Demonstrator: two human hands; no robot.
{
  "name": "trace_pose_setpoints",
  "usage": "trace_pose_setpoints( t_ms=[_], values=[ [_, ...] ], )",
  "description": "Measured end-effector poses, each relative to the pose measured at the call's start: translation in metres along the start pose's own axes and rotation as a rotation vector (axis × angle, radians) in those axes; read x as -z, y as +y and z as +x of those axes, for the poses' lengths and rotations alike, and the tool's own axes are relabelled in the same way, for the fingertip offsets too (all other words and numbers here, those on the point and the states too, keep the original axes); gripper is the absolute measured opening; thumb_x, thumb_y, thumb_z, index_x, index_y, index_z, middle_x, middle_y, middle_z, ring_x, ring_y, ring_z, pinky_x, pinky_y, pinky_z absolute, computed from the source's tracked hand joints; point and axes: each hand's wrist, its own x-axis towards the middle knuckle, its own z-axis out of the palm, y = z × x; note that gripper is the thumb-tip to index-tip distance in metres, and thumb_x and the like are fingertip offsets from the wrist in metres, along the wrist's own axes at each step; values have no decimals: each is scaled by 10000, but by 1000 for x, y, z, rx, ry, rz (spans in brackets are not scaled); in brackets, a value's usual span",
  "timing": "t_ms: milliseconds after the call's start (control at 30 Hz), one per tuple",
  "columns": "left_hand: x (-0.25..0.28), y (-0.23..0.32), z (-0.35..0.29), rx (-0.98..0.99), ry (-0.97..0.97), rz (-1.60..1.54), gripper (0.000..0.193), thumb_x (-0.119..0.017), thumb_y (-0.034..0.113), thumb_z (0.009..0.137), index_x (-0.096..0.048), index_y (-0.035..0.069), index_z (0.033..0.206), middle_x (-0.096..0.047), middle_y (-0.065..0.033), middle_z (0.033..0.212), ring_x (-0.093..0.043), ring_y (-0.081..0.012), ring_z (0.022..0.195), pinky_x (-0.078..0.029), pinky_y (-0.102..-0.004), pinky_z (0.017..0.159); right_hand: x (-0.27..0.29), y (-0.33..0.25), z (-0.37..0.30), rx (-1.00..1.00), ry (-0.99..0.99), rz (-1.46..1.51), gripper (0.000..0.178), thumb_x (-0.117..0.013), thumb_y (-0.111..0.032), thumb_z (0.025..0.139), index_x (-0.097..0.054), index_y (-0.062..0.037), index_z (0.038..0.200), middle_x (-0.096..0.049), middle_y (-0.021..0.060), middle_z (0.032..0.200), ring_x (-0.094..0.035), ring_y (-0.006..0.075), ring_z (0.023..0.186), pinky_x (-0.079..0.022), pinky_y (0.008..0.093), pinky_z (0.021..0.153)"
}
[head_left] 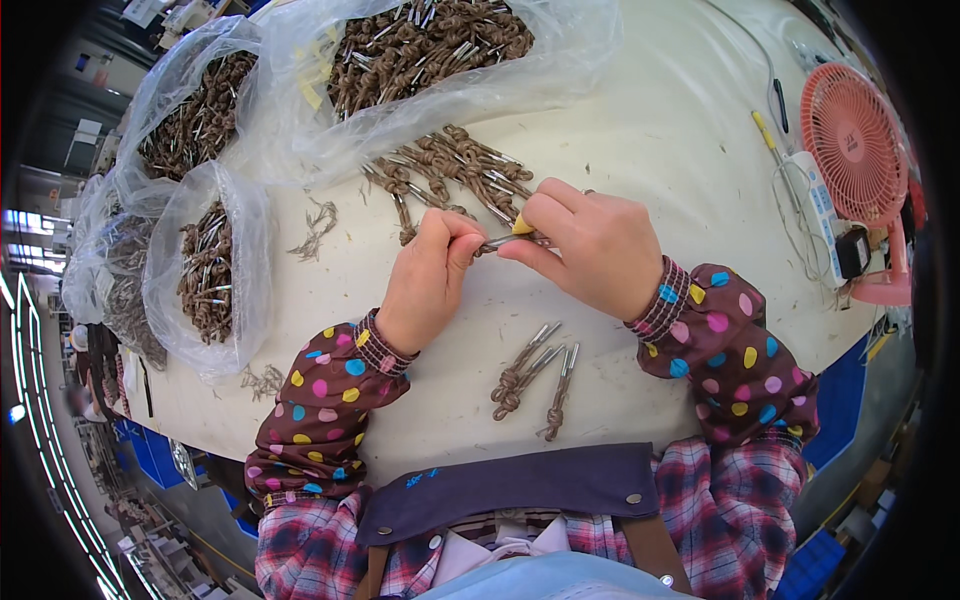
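My left hand (428,275) and my right hand (598,252) meet over the table, both with fingers pinched. Between them runs a brown cord with a metal tip (490,244), gripped from either side; its right part is hidden by my fingers. A small yellow patch shows at my right fingertips, too small to name. Just beyond my hands lies a loose heap of knotted brown cords (455,165) with silvery tips. Nearer to me, several knotted cords (515,383) rest on the table, tips pointing away from me.
Clear plastic bags (580,75) full of knotted cords (430,55) stand at the back and left, including a smaller bag (258,285). Cord scraps (318,228) litter the pale table (680,150). At the right are a pink fan (850,150), a power strip (822,220) and a yellow-handled tool (767,132).
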Motion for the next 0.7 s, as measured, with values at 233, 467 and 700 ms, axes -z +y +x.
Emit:
trace_pose_setpoints(
  t_ms=[233,467,700],
  values=[
    [1,-1,0,-29,-4,49,112,-510,115,964,-458,16,972,-596,-137,898,-578,-292,755,-473,-338,684,-2,-5,0,-15,-21,7,285,-706,-327,782,-539,-96,775,-524,27,762,-569,195,562,-441,324,497],
    [-1,-3,0,-48,-16,74,110,-512,111,961,-458,16,973,-590,-140,899,-574,-305,755,-472,-345,682,-3,-5,-1,5,-29,-17,291,-696,-340,788,-537,-97,775,-514,25,754,-567,193,556,-442,324,490],
    [2,1,0,13,5,-17,101,-490,106,972,-446,15,976,-605,-125,924,-579,-254,754,-469,-326,680,2,7,3,-77,3,174,334,-764,-307,732,-564,-70,856,-558,36,819,-613,198,635,-507,289,564]
  ],
)
